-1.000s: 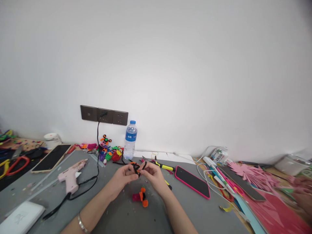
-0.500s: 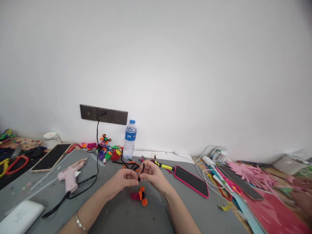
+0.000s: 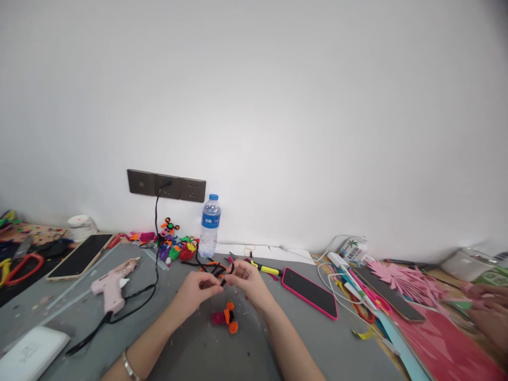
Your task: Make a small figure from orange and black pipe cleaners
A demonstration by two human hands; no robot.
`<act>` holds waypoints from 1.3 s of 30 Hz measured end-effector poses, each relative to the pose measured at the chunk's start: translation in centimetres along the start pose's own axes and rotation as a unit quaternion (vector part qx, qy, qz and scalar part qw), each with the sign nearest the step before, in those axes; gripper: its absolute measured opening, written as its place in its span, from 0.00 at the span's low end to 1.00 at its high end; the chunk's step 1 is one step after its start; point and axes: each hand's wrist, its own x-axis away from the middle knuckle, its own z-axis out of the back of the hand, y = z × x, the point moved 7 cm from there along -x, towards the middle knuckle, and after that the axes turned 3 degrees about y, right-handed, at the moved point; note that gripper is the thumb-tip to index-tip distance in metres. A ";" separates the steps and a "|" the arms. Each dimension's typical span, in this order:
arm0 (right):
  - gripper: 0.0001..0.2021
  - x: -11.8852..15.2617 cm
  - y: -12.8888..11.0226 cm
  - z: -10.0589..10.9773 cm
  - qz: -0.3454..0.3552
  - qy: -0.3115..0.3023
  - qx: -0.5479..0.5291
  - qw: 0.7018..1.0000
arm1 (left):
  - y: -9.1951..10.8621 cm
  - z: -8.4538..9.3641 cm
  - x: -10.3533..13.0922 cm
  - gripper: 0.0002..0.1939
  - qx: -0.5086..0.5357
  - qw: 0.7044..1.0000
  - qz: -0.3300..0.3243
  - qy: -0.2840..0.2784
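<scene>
Above the grey mat (image 3: pixel 206 354), my left hand (image 3: pixel 200 288) and my right hand (image 3: pixel 246 280) meet fingertip to fingertip. Between them is a short black fuzzy strip (image 3: pixel 228 275), pinched by the fingers of both. Just below the hands lies a small fuzzy figure (image 3: pixel 227 317) in magenta, orange and black. Behind my fingers, several black and orange fuzzy stems (image 3: pixel 213 268) lie on the mat, partly hidden.
A water bottle (image 3: pixel 210 227) stands by the wall, beside colourful fuzzy figures (image 3: pixel 174 247). Left are a pink glue gun (image 3: pixel 111 286) and its cord. Right are a yellow-black cutter (image 3: pixel 268 269), a pink-edged phone (image 3: pixel 309 292), papers (image 3: pixel 444 333) and another person's hand (image 3: pixel 492 312).
My left hand has tilted slightly, and the black strip between my fingertips has turned and sits a little higher. The view has shifted slightly. The other person's hand has moved a little.
</scene>
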 end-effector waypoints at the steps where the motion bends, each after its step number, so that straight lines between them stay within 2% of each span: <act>1: 0.15 -0.1 0.2 0.0 0.000 0.001 -0.001 1.000 | 0.0 0.1 0.0 0.10 0.002 1.000 0.005 0.005; 6: 0.13 -0.4 1.3 0.4 0.004 0.015 0.027 1.000 | 0.7 0.8 0.0 0.07 -0.010 0.999 -0.024 0.043; 10: 0.11 -0.4 1.9 0.7 0.002 -0.003 0.060 0.998 | 0.7 0.8 -0.3 0.05 -0.033 0.998 -0.045 0.043; 14: 0.10 -0.4 1.5 0.6 0.015 -0.001 0.098 0.995 | 0.1 0.9 -0.5 0.05 0.025 0.998 -0.025 0.055; 16: 0.08 -0.2 0.5 0.6 0.057 0.035 0.106 0.992 | -0.4 0.8 -0.5 0.09 0.089 0.994 0.013 0.059; 18: 0.06 0.3 -1.2 0.6 0.133 0.086 0.113 0.981 | -0.9 0.5 -0.3 0.13 0.175 0.981 0.071 0.046; 20: 0.05 1.2 -2.9 0.4 0.211 0.132 0.132 0.959 | -1.4 -0.4 0.1 0.16 0.258 0.957 0.128 0.008; 22: 0.05 2.1 -4.1 0.0 0.268 0.154 0.165 0.937 | -1.5 -1.3 0.5 0.16 0.323 0.931 0.164 -0.034; 26: 0.06 3.0 -4.7 -1.6 0.332 0.106 0.258 0.901 | -1.7 -1.9 0.6 0.11 0.409 0.895 0.170 -0.050; 30: 0.07 2.9 -4.0 -2.5 0.352 0.062 0.349 0.866 | -2.0 -1.8 0.5 0.10 0.433 0.885 0.170 -0.037; 35: 0.08 2.5 -3.5 -2.3 0.341 0.047 0.364 0.866 | -2.2 -1.8 0.5 0.11 0.440 0.878 0.188 -0.023; 39: 0.10 2.3 -3.5 -2.1 0.338 0.024 0.354 0.872 | -2.5 -1.4 0.3 0.14 0.448 0.873 0.194 0.013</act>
